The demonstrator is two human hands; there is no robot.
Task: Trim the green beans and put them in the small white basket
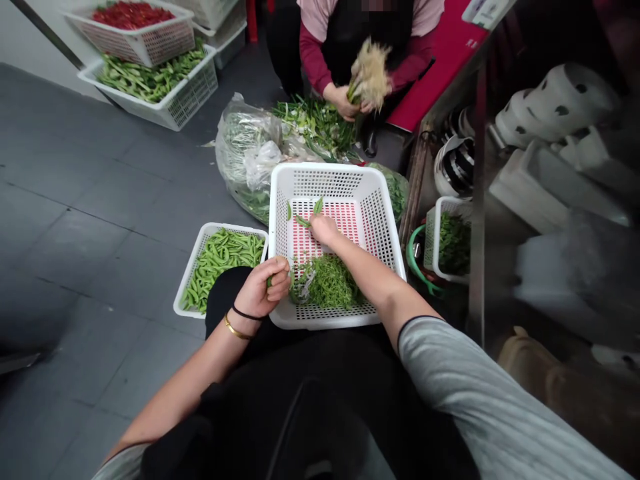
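Note:
A large white plastic basket (337, 320) rests by my knees, with a pile of thin green trimmings (334, 283) at its near end. My right hand (324, 230) reaches inside, fingers closed at a green pea pod (318, 205); a few other pods lie close by. Over the basket's near left corner, my left hand (270, 283) is a fist with a bit of green pod showing in it. A shiny metallic thing (303, 288), too blurred to name, lies beside the trimmings. To the left, a smaller white basket (179, 297) is full of pea pods (223, 260).
Opposite, a person's hands (345, 103) hold a rooted green bunch (370, 73). Plastic bags of greens (245, 147) lie beyond my basket. Stacked baskets (175, 110) hold green stalks and red peppers. A metal shelf edge (479, 200) runs along the right; grey floor tiles (100, 267) extend left.

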